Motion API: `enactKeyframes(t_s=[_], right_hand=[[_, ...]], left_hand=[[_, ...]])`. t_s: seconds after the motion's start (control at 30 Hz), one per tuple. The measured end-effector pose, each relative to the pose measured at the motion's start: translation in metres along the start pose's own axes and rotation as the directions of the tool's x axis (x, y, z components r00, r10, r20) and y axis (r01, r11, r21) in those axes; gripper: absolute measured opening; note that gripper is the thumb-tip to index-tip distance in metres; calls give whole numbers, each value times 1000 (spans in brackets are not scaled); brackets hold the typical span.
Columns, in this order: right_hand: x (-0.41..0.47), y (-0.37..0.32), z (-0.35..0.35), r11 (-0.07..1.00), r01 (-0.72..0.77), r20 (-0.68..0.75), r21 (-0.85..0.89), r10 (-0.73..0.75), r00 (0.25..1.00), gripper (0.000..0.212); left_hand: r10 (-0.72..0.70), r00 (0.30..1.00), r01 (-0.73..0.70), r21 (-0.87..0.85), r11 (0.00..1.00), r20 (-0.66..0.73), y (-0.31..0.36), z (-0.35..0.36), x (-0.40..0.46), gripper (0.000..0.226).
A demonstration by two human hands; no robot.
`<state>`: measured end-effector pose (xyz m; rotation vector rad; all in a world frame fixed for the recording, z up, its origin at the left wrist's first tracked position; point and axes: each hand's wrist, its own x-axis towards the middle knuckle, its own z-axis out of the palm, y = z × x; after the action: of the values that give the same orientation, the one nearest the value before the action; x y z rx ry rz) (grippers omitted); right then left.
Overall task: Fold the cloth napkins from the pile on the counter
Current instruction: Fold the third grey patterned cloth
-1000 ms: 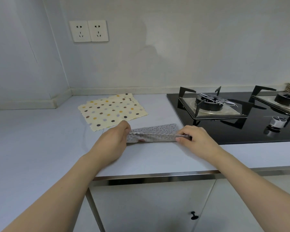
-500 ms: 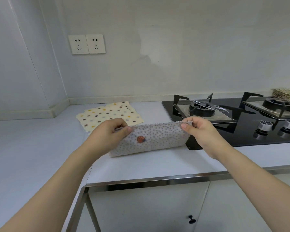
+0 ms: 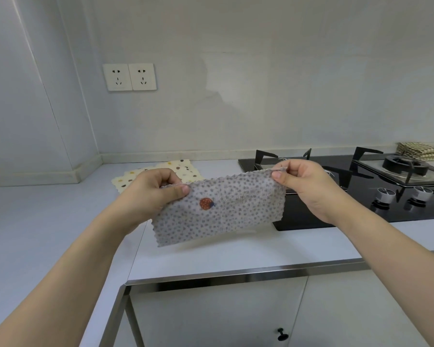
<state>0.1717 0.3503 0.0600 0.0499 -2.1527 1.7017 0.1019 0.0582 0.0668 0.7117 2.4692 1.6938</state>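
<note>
Both hands, left hand (image 3: 152, 196) and right hand (image 3: 308, 187), pinch the grey dotted napkin (image 3: 219, 210) by its top corners, hanging above the worktop (image 3: 35, 221). The cream spotted napkin (image 3: 183, 170) at eleven o'clock lies flat; folding looks barely begun.

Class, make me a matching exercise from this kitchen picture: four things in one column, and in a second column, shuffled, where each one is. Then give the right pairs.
Things:
1. grey dotted napkin
2. cream spotted napkin
3. checked cloths
4. wall sockets

Places:
A. on the wall, above the counter
B. flat on the counter, behind the left hand
C. far right, behind the hob
D. held up in the air, its top corners pinched by the left hand and the right hand

Pairs: 1-D, 2-B, 3-C, 4-A
</note>
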Motion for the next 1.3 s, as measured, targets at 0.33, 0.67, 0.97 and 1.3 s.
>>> enactKeyframes(t_s=[0.33, 0.67, 0.97, 1.3], right_hand=[[14, 20, -4, 989, -112, 100, 97, 102, 990, 12], [99, 51, 59, 875, -258, 23, -409, 293, 956, 14], [48, 113, 128, 411, 134, 228, -902, 191, 955, 57], [41, 106, 121, 465, 151, 246, -872, 150, 958, 58]], left_hand=[[-119, 955, 169, -168, 971, 271, -4, 1, -1, 19], [-252, 961, 276, 301, 913, -118, -60, 14, 22, 20], [48, 995, -96, 766, 636, 85, -107, 58, 7, 49], [-303, 938, 38, 821, 570, 167, -94, 27, -5, 57]])
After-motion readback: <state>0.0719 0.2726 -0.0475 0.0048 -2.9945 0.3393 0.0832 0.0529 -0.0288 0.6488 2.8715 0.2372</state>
